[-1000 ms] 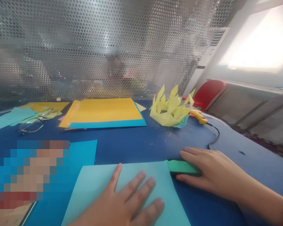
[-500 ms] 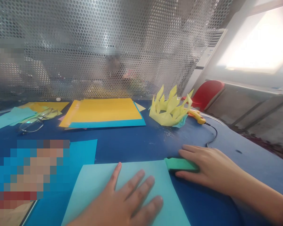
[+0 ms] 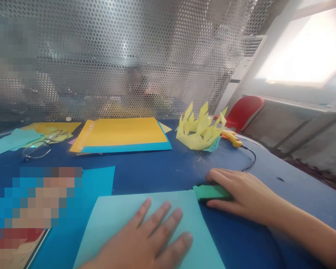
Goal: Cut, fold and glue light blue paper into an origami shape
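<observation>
My left hand (image 3: 149, 235) lies palm down with its fingers spread on a light turquoise sheet of paper (image 3: 114, 213). At the sheet's far right corner is a green stapler (image 3: 211, 192) with a dark underside. My right hand (image 3: 238, 190) is closed round the stapler's rear end, fingers on the far side and thumb on the near side. The stapler's front meets the paper's edge; whether its jaws are on the paper I cannot tell. Under the turquoise sheet's left side lies a brighter blue sheet (image 3: 100, 183).
A yellow paper crown (image 3: 198, 134) stands at the back right, beside a yellow corded tool (image 3: 232, 139). Behind are stacked yellow sheets (image 3: 123, 130), glasses (image 3: 36, 149) on paper scraps and a perforated metal screen (image 3: 114, 48). A red chair (image 3: 246, 112) stands beyond. The lower left is pixelated.
My right hand has shifted slightly left with the stapler, and its fingers are more curled. My left little finger has moved closer to the others; that hand stays on the sheet.
</observation>
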Tool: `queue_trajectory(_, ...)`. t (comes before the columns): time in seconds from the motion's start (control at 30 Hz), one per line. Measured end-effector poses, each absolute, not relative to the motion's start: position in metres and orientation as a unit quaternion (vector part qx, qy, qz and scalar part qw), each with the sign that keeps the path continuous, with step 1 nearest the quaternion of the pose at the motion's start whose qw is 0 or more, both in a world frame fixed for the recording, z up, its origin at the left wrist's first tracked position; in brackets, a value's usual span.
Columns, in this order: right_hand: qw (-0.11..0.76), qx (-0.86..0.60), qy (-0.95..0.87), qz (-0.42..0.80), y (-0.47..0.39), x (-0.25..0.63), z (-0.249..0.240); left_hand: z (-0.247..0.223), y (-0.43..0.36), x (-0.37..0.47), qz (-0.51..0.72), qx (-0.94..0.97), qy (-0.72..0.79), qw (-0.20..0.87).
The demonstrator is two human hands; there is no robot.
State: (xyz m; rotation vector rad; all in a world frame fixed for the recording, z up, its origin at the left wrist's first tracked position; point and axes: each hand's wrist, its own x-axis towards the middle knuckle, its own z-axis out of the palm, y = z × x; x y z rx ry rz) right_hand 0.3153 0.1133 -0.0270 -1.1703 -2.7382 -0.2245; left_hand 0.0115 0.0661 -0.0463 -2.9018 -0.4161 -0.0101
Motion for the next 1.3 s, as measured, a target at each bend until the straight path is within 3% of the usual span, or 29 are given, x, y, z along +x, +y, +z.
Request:
queue_trajectory(0.17, 0.093, -0.353, -0.93, -0.048, 0.118, 0.315, -0.025, -0.061, 0.064, 0.005, -0.077, -0.979, -0.15, 0.114)
queue_trajectory(0.53, 0.092, -0.342, -0.935, -0.033, 0.121, 0.315, -0.024, -0.062, 0.064, 0.012, -0.118, -0.959, -0.257, -0.008)
queue_trajectory(0.97, 0.084, -0.346, -0.934, -0.03, 0.123, 0.318, -0.024, -0.054, 0.064, 0.006, -0.014, -0.985, -0.159, 0.062)
queue_trajectory(1.3, 0.103, -0.343, -0.932, -0.051, 0.118, 0.313, -0.026, -0.06, 0.063, 0.004, -0.05, -0.984, -0.165, 0.044)
